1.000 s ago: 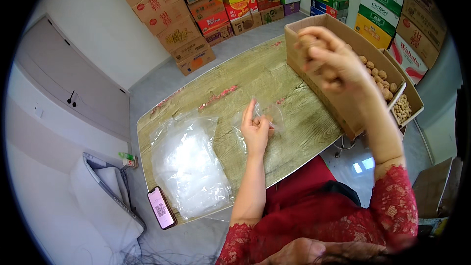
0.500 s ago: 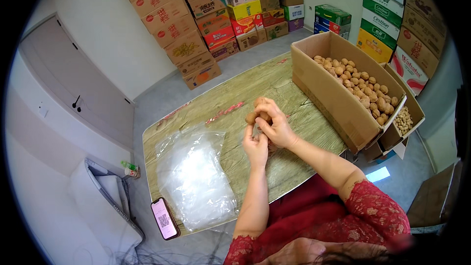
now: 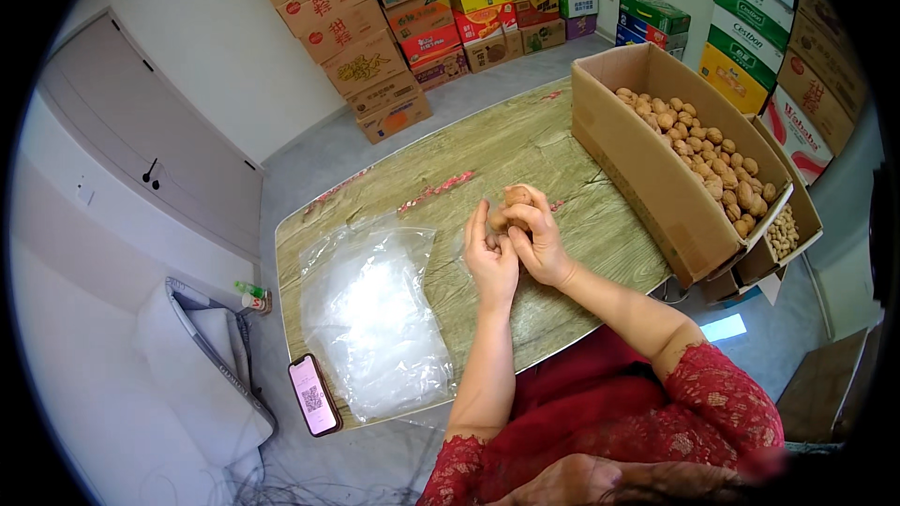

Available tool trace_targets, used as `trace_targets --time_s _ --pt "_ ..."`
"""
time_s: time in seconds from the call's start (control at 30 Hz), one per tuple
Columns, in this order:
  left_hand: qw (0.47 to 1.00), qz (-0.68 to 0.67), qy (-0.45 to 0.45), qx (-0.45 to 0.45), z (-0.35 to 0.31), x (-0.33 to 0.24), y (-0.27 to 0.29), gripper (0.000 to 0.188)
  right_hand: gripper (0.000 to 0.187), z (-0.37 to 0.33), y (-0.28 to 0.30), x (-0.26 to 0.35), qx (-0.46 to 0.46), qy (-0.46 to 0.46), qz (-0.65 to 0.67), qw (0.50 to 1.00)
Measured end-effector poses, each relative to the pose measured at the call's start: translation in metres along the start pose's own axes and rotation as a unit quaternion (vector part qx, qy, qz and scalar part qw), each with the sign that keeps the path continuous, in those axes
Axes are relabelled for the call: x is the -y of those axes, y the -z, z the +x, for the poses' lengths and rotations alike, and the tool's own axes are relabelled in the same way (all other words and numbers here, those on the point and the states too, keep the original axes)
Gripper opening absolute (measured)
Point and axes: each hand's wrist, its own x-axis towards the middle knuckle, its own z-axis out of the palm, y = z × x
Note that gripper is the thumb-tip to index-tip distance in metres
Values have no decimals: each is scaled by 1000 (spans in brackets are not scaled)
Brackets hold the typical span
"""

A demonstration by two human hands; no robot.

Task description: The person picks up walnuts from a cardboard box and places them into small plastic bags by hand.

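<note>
My right hand [image 3: 544, 245] is closed around walnuts, with one walnut [image 3: 517, 196] showing at the top between its curled fingers. Part of another walnut [image 3: 498, 219] shows in the gap between both hands. Close against it, my left hand [image 3: 491, 262] has its fingers stretched upward and slightly cupped, its palm turned toward the right hand. A bit of clear plastic shows on the table by the left wrist, mostly hidden. Left of the hands, a stack of clear plastic bags [image 3: 370, 319] lies flat on the wood-patterned table [image 3: 525, 155].
A tall cardboard box of walnuts [image 3: 637, 183] stands on the table's right side. Beside it is a smaller box with peanuts [image 3: 783, 230]. A phone [image 3: 314, 395] lies at the near left corner. Stacked cartons [image 3: 342, 33] line the far wall.
My left fingers have opened from a pinch and now stretch upward beside the walnuts. The right hand keeps its hold, a little lower. The whole view has shifted slightly.
</note>
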Motion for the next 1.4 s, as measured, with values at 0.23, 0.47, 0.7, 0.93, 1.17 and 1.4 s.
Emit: trace_targets --time_s 0.23,0.47,0.7,0.93,1.17,1.4 --pt "998 -3 60 24 -1 -7 1 51 32 0 9 -6 17 44 -67 997" --pt "993 -119 21 11 4 -24 -1 54 29 24 24 7 86 133 -177 971" --pt "980 -180 78 18 0 -41 9 53 33 34 39 12 178 151 -169 958" --pt "994 -99 54 15 3 -34 7 56 34 34 41 10 313 50 -169 933" --pt "997 -69 12 -16 6 -28 6 55 33 50 38 22 394 12 -192 899" --pt "996 -83 -14 11 6 -30 10 60 30 54 47 27 363 30 -62 929"
